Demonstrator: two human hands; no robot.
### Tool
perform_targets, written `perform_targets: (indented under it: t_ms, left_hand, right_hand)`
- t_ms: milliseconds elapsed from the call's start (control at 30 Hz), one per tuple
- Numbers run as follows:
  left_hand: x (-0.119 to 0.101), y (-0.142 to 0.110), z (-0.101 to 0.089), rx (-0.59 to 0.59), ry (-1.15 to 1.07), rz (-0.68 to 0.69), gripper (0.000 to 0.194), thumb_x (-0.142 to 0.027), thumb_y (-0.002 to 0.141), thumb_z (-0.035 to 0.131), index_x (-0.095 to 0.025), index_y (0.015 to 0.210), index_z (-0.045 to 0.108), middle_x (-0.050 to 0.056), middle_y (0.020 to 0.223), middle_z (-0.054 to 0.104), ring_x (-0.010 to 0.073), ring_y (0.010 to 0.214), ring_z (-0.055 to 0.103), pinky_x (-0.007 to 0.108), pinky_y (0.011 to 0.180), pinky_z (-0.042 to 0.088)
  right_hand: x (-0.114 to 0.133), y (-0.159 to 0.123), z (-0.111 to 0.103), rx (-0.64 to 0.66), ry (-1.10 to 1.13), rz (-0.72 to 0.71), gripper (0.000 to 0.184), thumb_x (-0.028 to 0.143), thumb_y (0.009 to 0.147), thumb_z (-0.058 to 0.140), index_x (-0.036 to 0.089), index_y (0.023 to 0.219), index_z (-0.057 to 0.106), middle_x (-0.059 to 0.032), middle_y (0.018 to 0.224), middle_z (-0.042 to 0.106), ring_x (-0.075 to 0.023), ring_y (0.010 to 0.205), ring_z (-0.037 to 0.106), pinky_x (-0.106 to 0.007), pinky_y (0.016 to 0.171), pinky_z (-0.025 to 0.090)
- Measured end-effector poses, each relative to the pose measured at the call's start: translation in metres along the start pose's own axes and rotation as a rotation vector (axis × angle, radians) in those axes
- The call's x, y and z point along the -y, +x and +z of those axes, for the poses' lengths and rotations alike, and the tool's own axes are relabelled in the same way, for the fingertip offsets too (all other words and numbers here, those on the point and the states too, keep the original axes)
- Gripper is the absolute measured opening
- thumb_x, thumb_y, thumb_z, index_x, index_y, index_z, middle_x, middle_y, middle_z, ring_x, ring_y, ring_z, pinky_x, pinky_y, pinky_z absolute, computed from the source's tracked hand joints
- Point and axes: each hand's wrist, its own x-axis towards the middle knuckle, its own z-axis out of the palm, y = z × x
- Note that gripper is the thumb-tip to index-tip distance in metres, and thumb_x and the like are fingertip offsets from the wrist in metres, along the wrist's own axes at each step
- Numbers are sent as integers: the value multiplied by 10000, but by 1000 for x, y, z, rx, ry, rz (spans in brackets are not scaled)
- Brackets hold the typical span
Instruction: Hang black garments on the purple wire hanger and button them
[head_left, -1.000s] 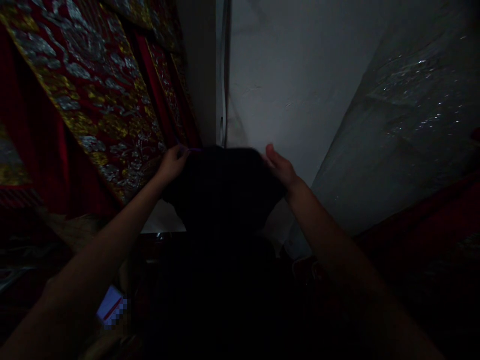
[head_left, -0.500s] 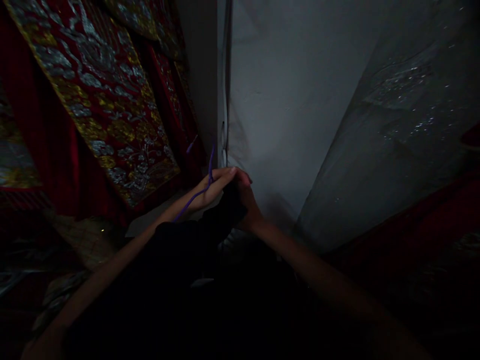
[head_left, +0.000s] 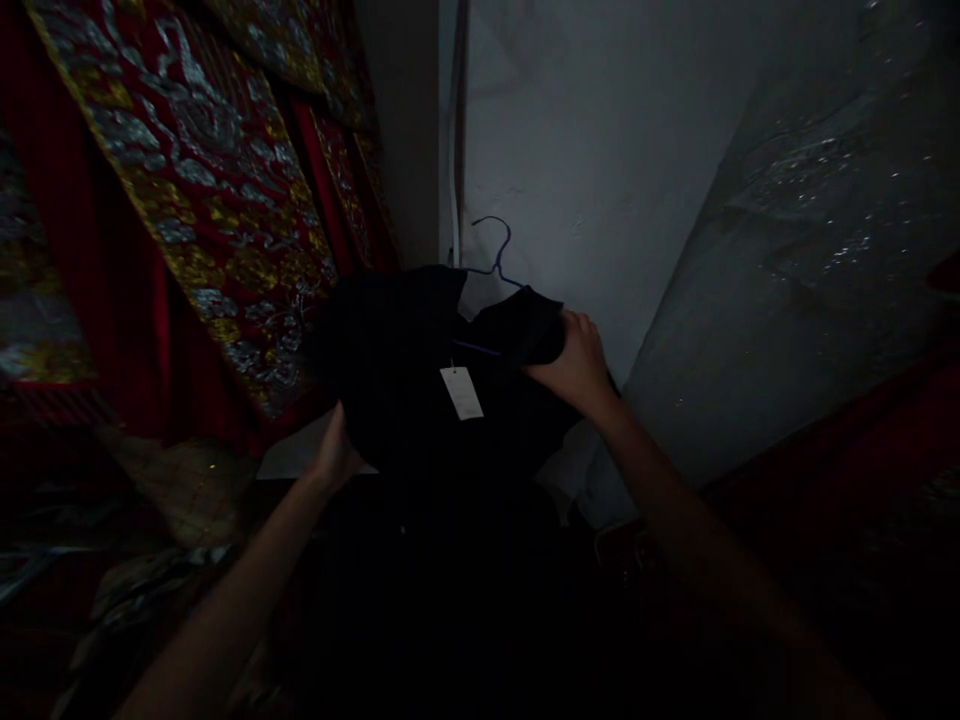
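A black garment is spread in front of the person, between the two hands, with a thin hanger in its neck opening. The hanger's hook rises above the collar against the pale wall, and part of its lower bar shows inside the neckline. A white tag hangs just below that bar, over the dark cloth; its print is too small to read. The right hand grasps the garment beside the collar. The left hand touches the garment's opposite edge, lower down; its fingers are hidden, so I cannot tell whether they grip. Red cloth with gold and silver embroidery hangs to the left, and a shiny clear plastic sheet stands on the right. The lower part is too dark to make out.
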Motion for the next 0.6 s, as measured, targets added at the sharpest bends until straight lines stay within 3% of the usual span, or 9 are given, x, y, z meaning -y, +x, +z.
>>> perform_targets:
  t_ms: [67,133,233,333,433,500,600]
  left_hand:
    - [18,-9,3,-111,-69,-28,882,-859,855,227,-281,1448,530,76,1431,615,319,1392,507,502,1129,464]
    - [32,-19,12,-176,-20,-43,880,-861,819,390,-260,1450,513,92,1455,591,324,1441,443,489,1172,415]
    - [48,-35,30,-244,99,-46,787,-665,737,736,-255,1382,551,92,1433,608,330,1432,454,471,1210,365]
    - [64,-46,48,-333,44,-70,733,-554,745,782,-286,1379,529,67,1465,581,304,1428,465,460,1218,361]
    - [78,-53,60,-340,-38,-108,690,-552,791,740,-299,1392,515,66,1440,604,298,1433,459,469,1197,396]
    - [84,-57,66,-335,-64,-134,686,-564,798,730,-291,1391,519,78,1430,613,310,1424,469,490,1186,407]
    - [84,-64,73,-326,-64,-155,686,-545,798,746,-297,1397,523,74,1449,596,314,1420,474,506,1196,387]
  right_hand:
    - [10,13,-2,42,-11,-56,871,410,599,812,183,1374,487,-169,1293,551,-401,1211,513,-578,1040,422]
    - [19,17,-4,102,-14,-116,894,384,596,816,185,1399,477,-162,1306,545,-395,1226,508,-565,1061,417]
    - [25,5,-8,174,-3,-159,961,343,593,817,173,1456,429,-167,1350,520,-399,1267,481,-569,1096,394]
    - [26,-26,-11,146,72,-142,937,325,658,780,197,1497,383,-163,1452,458,-394,1354,419,-580,1145,348]
    - [35,-75,-2,3,278,14,721,367,794,688,254,1454,422,-135,1491,448,-355,1406,394,-580,1160,338]
    - [51,-114,13,-53,478,214,538,405,859,638,271,1360,494,-125,1381,546,-329,1304,512,-558,1084,428]
    - [83,-168,40,147,761,430,376,439,896,613,273,1232,581,-76,1006,650,-257,895,658,-433,814,556]
